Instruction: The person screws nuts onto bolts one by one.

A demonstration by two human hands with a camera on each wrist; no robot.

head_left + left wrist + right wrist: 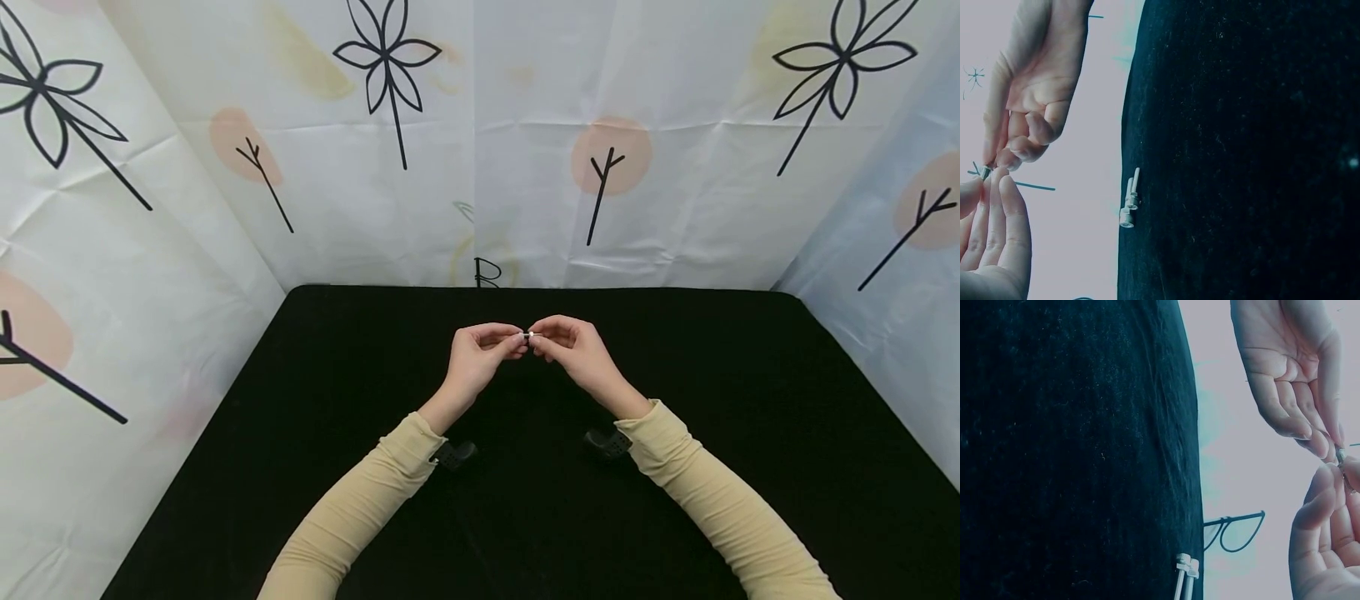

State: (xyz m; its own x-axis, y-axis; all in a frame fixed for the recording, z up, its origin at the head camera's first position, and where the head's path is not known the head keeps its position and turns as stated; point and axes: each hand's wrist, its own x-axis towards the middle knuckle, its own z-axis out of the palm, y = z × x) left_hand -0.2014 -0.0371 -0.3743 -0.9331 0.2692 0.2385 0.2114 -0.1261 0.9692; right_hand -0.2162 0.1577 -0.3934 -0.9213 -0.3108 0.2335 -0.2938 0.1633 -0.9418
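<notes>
Above the black table, my left hand (474, 357) and my right hand (579, 350) meet at the fingertips. Between them is a small metal bolt (527, 334), silvery with a dark middle. Thumb and fingers of each hand pinch one end of it. In the left wrist view the bolt (985, 172) is mostly covered by fingertips, and the right wrist view shows a ribbed, shiny part of the bolt (1340, 454). Whether a nut sits on it cannot be told. Two more metal bolts (1130, 203) lie side by side on the table; the same bolts (1186, 569) appear in the right wrist view.
A black cloth covers the table (517, 517). White printed curtains (525, 183) with flower and tree drawings stand behind it and along both sides. Dark wrist cameras (456, 455) hang below the yellow sleeves (360, 508).
</notes>
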